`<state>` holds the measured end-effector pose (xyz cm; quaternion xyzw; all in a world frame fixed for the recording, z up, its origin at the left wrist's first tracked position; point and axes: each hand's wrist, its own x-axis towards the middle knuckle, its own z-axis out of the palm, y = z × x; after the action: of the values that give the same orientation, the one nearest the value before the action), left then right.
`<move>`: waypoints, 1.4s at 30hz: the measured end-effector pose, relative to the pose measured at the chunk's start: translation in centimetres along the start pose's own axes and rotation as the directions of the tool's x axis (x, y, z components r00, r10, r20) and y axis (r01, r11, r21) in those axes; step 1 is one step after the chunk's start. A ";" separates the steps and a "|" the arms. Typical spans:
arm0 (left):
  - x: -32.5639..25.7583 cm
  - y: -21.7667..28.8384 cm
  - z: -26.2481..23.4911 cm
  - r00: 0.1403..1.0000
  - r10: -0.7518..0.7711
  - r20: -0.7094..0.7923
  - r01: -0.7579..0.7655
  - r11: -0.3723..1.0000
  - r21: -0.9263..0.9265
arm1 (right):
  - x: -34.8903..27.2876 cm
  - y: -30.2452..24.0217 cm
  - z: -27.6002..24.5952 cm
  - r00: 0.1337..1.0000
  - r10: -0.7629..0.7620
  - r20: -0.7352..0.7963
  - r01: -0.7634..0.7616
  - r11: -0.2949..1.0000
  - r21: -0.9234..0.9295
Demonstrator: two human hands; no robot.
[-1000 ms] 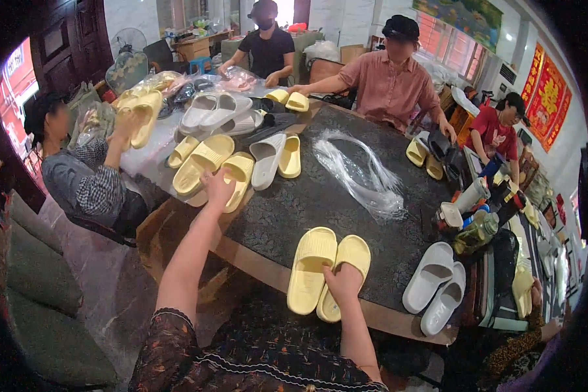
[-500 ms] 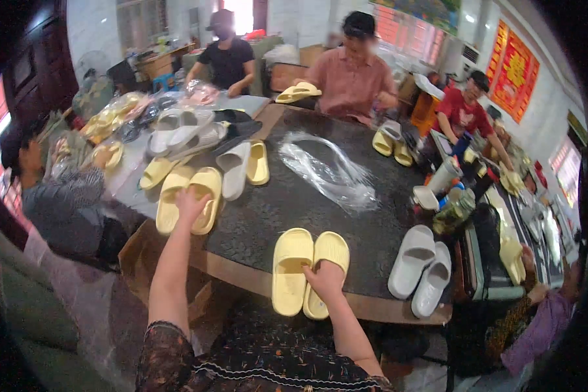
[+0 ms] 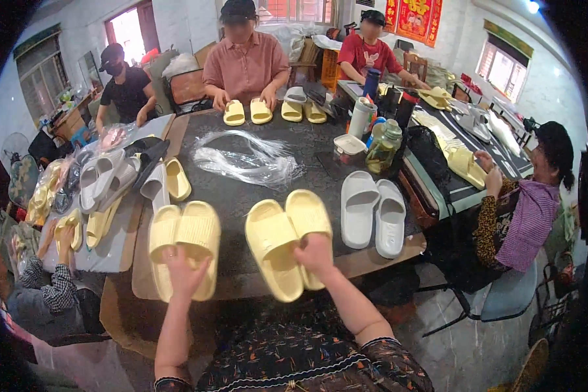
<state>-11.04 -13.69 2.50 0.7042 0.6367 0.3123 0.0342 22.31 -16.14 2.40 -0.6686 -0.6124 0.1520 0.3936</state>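
Left yellow slippers [image 3: 197,228] are now nearer the right yellow slippers [image 3: 286,228]; left hand [image 3: 186,271] and right hand [image 3: 315,253] each clamp fingers on theirs

Pale buttery yellow covers the left pair of slippers [image 3: 198,225] and the right pair of slippers [image 3: 270,228]; the grey slippers [image 3: 359,219] are a plain, light shade. The surface [image 3: 234,201] is charcoal black and mottled, with a brown border [image 3: 408,248]. A plastic bundle [image 3: 242,160] looks translucent white. The wearer's dress [image 3: 287,359] is black with small orange and pale flecks (a white wavy trim crosses it). Other clothing includes a dusty-pink shirt [image 3: 247,65], a red top [image 3: 369,59], a purple checked garment [image 3: 529,235], a yellow-and-black leopard-print sleeve [image 3: 487,225] and a black-and-white checked sleeve [image 3: 60,294].
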 end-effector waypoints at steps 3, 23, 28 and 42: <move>-0.4 3.8 3.5 0.990 0.127 0.059 -0.124 0.991 -0.043 | 2.0 2.7 -4.1 0.982 -0.006 -0.189 -0.011 0.996 -0.088; -2.8 8.5 6.9 0.903 0.351 0.249 -0.336 0.936 -0.102 | 6.9 2.4 -6.3 0.818 -0.352 -0.455 0.201 0.916 -0.348; -2.5 8.6 6.8 0.877 0.387 0.285 -0.356 0.922 -0.155 | 7.8 -1.3 3.6 0.957 -0.282 0.068 0.284 0.958 -0.030; -0.1 8.5 1.9 0.854 0.357 0.379 -0.220 0.907 -0.359 | 11.1 -2.5 10.7 0.972 -0.142 0.189 0.132 0.989 0.065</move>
<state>-2.70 -14.74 4.72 0.8307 0.4429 0.2420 0.2351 15.45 -2.21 0.41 -0.5966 -0.6880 0.2045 0.3591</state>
